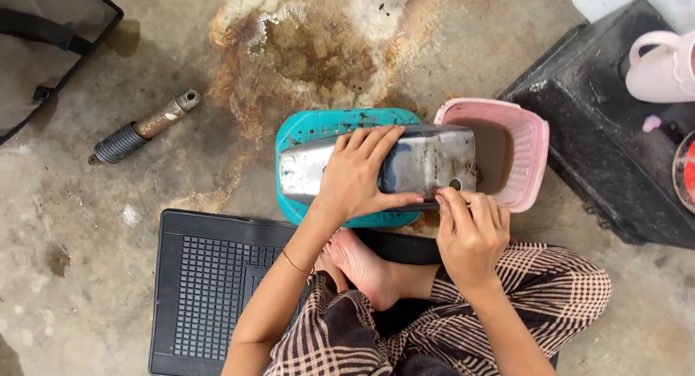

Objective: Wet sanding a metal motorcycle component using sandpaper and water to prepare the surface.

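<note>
A long dull silver metal cover point(427, 159) lies across an upturned teal plastic basket point(318, 124) on the concrete floor. My left hand point(358, 179) is spread flat over the middle of the cover, thumb hooked along its near edge. My right hand point(469, 231) is bunched at the cover's near right edge, fingertips pinched together beside a small round hole. Whether something small sits between those fingers cannot be told. My bare foot point(362, 264) rests just below the basket.
A pink plastic tub point(528, 148) with brown liquid touches the cover's right end. A black box point(601, 122) with a pink jug point(662, 68) stands right. A black rubber mat point(206, 289) lies under me, a shock absorber point(145, 127) left, a grey bag point(43, 50) top left.
</note>
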